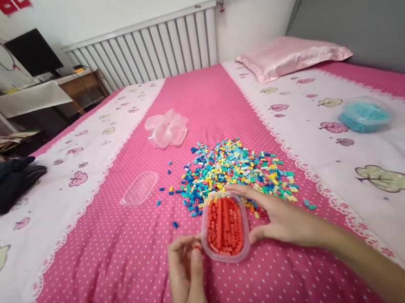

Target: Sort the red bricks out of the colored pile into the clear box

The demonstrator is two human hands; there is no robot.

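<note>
Tub [228, 258] standing at lower centre of frame

The right hand [271, 215] is gripping its right side. The left hand [184, 271] is apparently pinching a red piece [197, 246]. The tub is likely handling light and flexible, favouring a hold on both long walls; its long axis is running up the frame. Red bricks [225, 225] are filling it.

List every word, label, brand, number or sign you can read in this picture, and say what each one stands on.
No text can be read for certain.
Red wall decoration: pale marks, cut off by the top edge; I cannot tell whether they are characters.
Monitor: dark screen, no readable text.
Clear tub: no readable label.
Loose bricks: too small to read any marks.
</note>
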